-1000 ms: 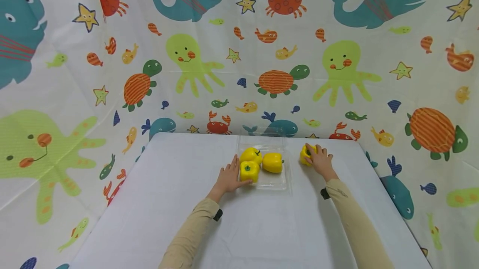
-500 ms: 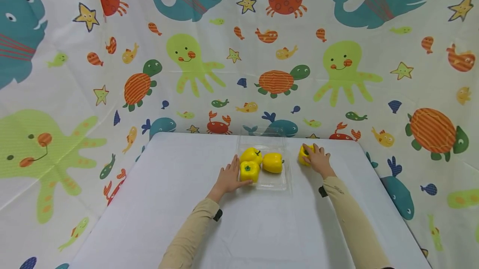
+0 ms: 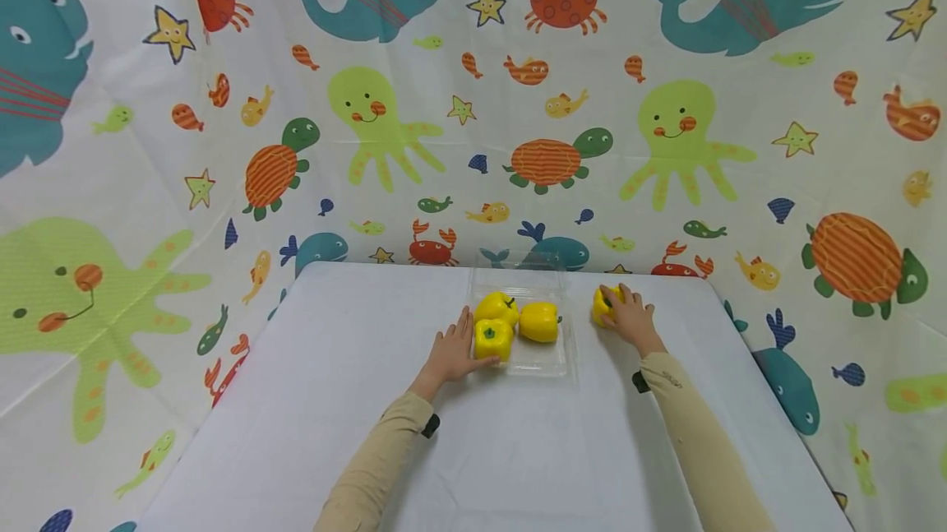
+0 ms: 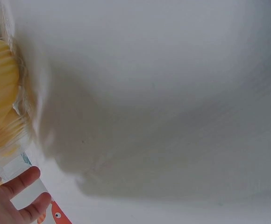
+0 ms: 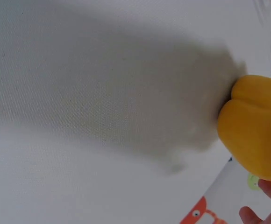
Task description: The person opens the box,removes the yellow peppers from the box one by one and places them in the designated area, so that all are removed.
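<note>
Three yellow bell peppers sit together in a clear plastic container (image 3: 543, 361) in the head view: a front one (image 3: 492, 340), one behind it (image 3: 496, 308) and one to the right (image 3: 539, 322). My left hand (image 3: 453, 353) rests along the container's left side, fingers extended, its thumb across the front left corner. The left wrist view catches part of this hand (image 4: 14, 198) below the container. Right of the container, my right hand (image 3: 633, 321) grips a fourth yellow bell pepper (image 3: 602, 305), thumb on its near left side. That pepper (image 5: 254, 126) stands against the white surface in the right wrist view.
A clear lid (image 3: 518, 270) stands raised at the container's back. The white-covered table (image 3: 370, 318) ends at a sea-animal patterned curtain (image 3: 473, 121) behind, which also runs along both sides. Dark wrist cameras show under both sleeves.
My right hand, with the bell pepper, has shifted very slightly to the left. My left hand, the container and its peppers have stayed in place.
</note>
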The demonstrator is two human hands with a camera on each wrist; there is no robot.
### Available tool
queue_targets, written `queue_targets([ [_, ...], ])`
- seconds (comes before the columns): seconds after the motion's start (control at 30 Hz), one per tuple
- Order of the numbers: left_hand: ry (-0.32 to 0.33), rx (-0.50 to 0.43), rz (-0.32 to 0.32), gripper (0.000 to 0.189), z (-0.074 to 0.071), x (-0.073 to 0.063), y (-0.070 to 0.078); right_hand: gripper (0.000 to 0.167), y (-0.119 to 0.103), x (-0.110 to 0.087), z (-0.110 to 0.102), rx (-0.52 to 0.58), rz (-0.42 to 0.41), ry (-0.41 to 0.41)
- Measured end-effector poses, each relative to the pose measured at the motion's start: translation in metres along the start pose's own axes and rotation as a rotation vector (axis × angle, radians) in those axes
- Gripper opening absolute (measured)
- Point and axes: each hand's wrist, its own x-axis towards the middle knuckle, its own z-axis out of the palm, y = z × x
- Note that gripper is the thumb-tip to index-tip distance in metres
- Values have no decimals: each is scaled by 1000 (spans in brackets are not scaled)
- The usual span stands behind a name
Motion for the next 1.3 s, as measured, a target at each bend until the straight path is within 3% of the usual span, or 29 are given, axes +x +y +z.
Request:
queue_targets([
  [0.3,-5,1,-3,106,0,0,0,58,1,2,5,25,26,-28],
  [0.97,8,-15,5,107,2,0,0,60,1,-3,5,5,1,5],
  [1.3,2,8,11,112,2,2,-3,57,-10,-8,3,-33,-63,116],
])
